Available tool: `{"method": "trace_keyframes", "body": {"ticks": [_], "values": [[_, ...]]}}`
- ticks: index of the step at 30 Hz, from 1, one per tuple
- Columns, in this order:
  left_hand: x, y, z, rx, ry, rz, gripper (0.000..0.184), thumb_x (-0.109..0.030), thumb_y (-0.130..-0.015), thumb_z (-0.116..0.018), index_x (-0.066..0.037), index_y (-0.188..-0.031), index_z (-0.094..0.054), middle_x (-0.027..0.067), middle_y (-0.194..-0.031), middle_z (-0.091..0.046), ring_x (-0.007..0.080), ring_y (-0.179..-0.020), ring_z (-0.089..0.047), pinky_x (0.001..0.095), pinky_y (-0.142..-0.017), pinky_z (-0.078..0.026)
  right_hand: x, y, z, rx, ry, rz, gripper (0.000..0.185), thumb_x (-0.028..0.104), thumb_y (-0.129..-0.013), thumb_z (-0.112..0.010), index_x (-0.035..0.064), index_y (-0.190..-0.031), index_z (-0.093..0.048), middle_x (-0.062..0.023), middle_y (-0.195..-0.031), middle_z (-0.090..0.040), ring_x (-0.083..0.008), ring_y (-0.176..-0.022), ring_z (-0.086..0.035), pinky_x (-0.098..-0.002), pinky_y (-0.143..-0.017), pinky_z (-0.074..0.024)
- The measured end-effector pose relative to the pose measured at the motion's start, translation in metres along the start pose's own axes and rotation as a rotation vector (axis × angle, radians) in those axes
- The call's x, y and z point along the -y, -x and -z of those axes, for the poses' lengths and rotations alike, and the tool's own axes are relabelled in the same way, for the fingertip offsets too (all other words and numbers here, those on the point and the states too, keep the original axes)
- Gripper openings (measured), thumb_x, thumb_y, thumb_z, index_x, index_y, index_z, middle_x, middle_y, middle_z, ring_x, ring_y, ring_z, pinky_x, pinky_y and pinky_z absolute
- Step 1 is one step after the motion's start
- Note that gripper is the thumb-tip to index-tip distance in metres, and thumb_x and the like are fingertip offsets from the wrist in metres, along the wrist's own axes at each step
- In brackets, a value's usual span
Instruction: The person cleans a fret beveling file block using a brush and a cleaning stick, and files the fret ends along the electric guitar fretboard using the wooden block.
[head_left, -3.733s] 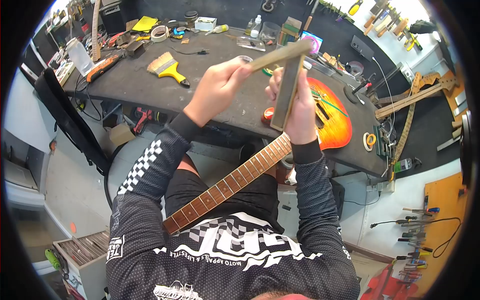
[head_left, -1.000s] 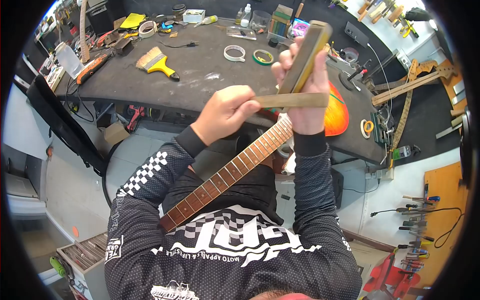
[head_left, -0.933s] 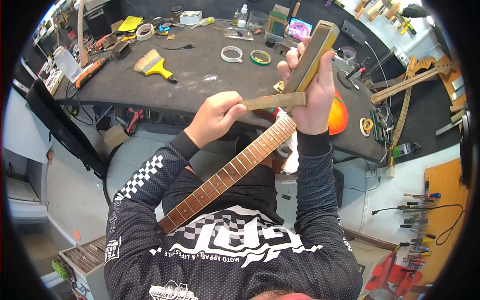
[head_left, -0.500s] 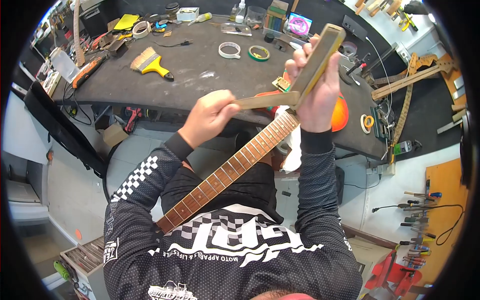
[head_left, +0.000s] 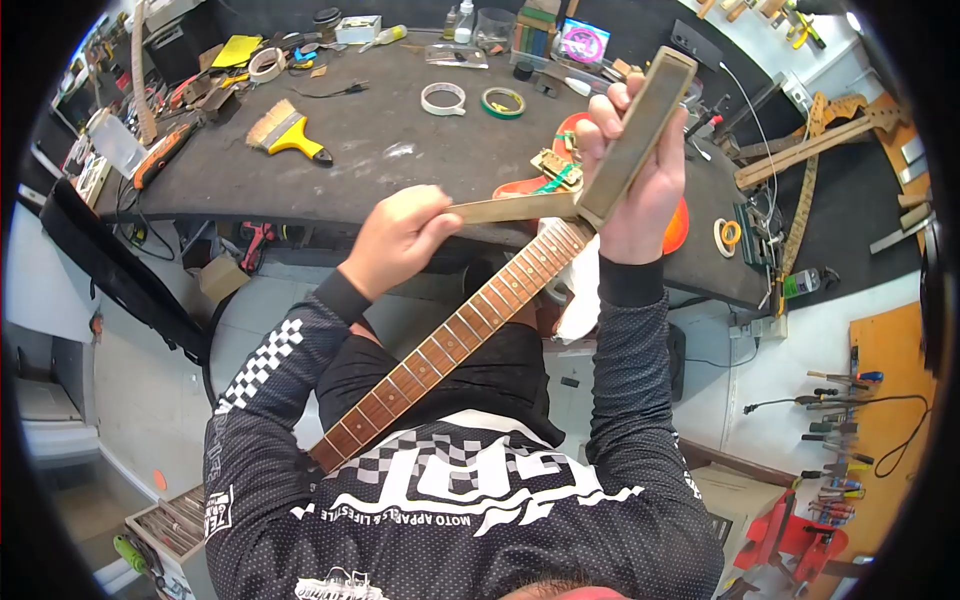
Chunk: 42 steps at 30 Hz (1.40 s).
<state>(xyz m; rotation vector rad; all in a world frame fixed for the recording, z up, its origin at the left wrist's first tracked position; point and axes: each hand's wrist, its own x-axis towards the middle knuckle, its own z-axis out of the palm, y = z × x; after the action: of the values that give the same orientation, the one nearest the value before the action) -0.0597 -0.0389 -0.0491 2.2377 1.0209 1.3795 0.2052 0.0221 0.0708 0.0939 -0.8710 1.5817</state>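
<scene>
My left hand [head_left: 400, 238] is closed, thumb against fingers, on the end of a flat tan strip [head_left: 515, 208] that looks like sandpaper. The strip runs to the lower end of a long straight block [head_left: 642, 130], like a sanding beam, where it meets the block. My right hand [head_left: 645, 205] wraps round this block and holds it tilted up above the bench. Below lies a guitar neck [head_left: 455, 345] with a brown fretted fingerboard, slanting from my lap to the bench. Part of an orange-red guitar body [head_left: 676, 228] shows behind my right hand.
On the dark bench [head_left: 400, 185] lie a wide paintbrush [head_left: 290, 132], a white tape roll [head_left: 443, 99] and a green tape roll [head_left: 502, 103]. White cloth or paper [head_left: 580, 300] hangs by the neck. Loose guitar necks [head_left: 820, 145] rest at the right.
The block's lower end and the strip have shifted slightly left, and my left hand has moved a little left and down. Both hands keep their holds. The whole view has shifted slightly.
</scene>
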Motion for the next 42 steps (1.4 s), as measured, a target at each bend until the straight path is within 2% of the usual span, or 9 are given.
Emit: {"method": "trace_keyframes", "body": {"ticks": [3,15,21,24,25,31,34,38,42], "values": [[0.003,0.014,0.012,0.027,-0.026,0.069,0.029,-0.025,-0.107,-0.07,0.001,-0.096,-0.065,0.0161,-0.083,-0.056,0.0384,-0.079,-0.06,0.0457,-0.073,-0.049,0.012,0.002,0.002,0.019,-0.003,0.027,0.056,0.051,-0.121,-0.044,0.0005,-0.141,-0.059,-0.0052,-0.111,-0.054,-0.0179,-0.092,-0.052,-0.0337,-0.075,-0.0458],[-0.008,0.016,0.014,0.004,0.013,0.111,0.038,-0.034,-0.111,-0.066,0.001,-0.095,-0.063,0.014,-0.08,-0.052,0.0348,-0.076,-0.056,0.0432,-0.071,-0.047,0.006,0.011,-0.003,-0.006,-0.061,-0.026,0.056,0.051,-0.122,-0.038,0.0013,-0.136,-0.061,-0.0052,-0.108,-0.053,-0.0177,-0.088,-0.052,-0.0337,-0.071,-0.045],[-0.016,0.012,0.012,0.037,0.011,0.096,0.033,-0.029,-0.109,-0.069,0.0,-0.094,-0.064,0.0142,-0.081,-0.054,0.035,-0.077,-0.057,0.043,-0.071,-0.048,0.006,0.014,-0.002,-0.024,0.015,-0.01,0.056,0.052,-0.122,-0.038,0.0016,-0.138,-0.058,-0.0048,-0.108,-0.053,-0.0177,-0.089,-0.052,-0.0337,-0.072,-0.0453],[-0.038,-0.002,0.002,0.012,0.019,0.031,0.028,-0.025,-0.106,-0.073,-0.001,-0.094,-0.066,0.0149,-0.082,-0.057,0.0359,-0.077,-0.06,0.0444,-0.072,-0.049,-0.002,0.018,-0.004,-0.052,0.095,0.0,0.056,0.053,-0.121,-0.041,0.0023,-0.14,-0.055,-0.0041,-0.107,-0.052,-0.0175,-0.09,-0.053,-0.0338,-0.073,-0.0455],[-0.043,-0.008,-0.006,0.002,0.038,-0.02,0.024,-0.019,-0.102,-0.073,0.001,-0.094,-0.065,0.0147,-0.081,-0.053,0.0351,-0.075,-0.057,0.0439,-0.07,-0.047,-0.007,0.019,-0.005,-0.058,0.11,-0.005,0.057,0.054,-0.121,-0.042,0.0026,-0.141,-0.054,-0.0038,-0.107,-0.052,-0.0175,-0.09,-0.053,-0.0338,-0.074,-0.0456],[-0.034,-0.012,-0.012,-0.01,0.031,-0.09,0.025,-0.022,-0.102,-0.075,0.001,-0.096,-0.066,0.0164,-0.083,-0.056,0.0385,-0.077,-0.059,0.0462,-0.071,-0.049,-0.011,0.029,-0.013,-0.099,0.201,0.061,0.061,0.058,-0.118,-0.047,0.0032,-0.144,-0.053,-0.0023,-0.107,-0.051,-0.0159,-0.094,-0.053,-0.0328,-0.077,-0.0453],[-0.051,-0.024,-0.024,-0.019,0.106,-0.142,0.027,-0.023,-0.104,-0.074,0.001,-0.096,-0.064,0.016,-0.083,-0.054,0.0391,-0.078,-0.058,0.0461,-0.072,-0.049,-0.02,0.031,-0.012,-0.085,0.154,0.007,0.062,0.06,-0.117,-0.048,0.0045,-0.145,-0.053,-0.0012,-0.108,-0.052,-0.0148,-0.093,-0.052,-0.0322,-0.077,-0.0453],[-0.032,-0.012,-0.021,0.052,0.103,-0.038,0.027,-0.024,-0.106,-0.069,0.0,-0.095,-0.065,0.0156,-0.083,-0.055,0.0382,-0.078,-0.058,0.046,-0.073,-0.049,-0.003,0.032,-0.013,-0.094,0.227,0.092,0.063,0.06,-0.117,-0.049,0.0042,-0.146,-0.053,-0.002,-0.11,-0.052,-0.0152,-0.092,-0.052,-0.0327,-0.076,-0.046],[-0.048,-0.021,-0.039,0.044,0.243,-0.034,0.035,-0.032,-0.112,-0.062,0.001,-0.098,-0.064,0.0168,-0.085,-0.056,0.0377,-0.08,-0.059,0.0445,-0.075,-0.049,-0.031,0.038,-0.016,-0.15,0.141,-0.076,0.063,0.06,-0.117,-0.048,0.0041,-0.144,-0.054,-0.0014,-0.109,-0.052,-0.0149,-0.091,-0.052,-0.0323,-0.076,-0.0461]]}}
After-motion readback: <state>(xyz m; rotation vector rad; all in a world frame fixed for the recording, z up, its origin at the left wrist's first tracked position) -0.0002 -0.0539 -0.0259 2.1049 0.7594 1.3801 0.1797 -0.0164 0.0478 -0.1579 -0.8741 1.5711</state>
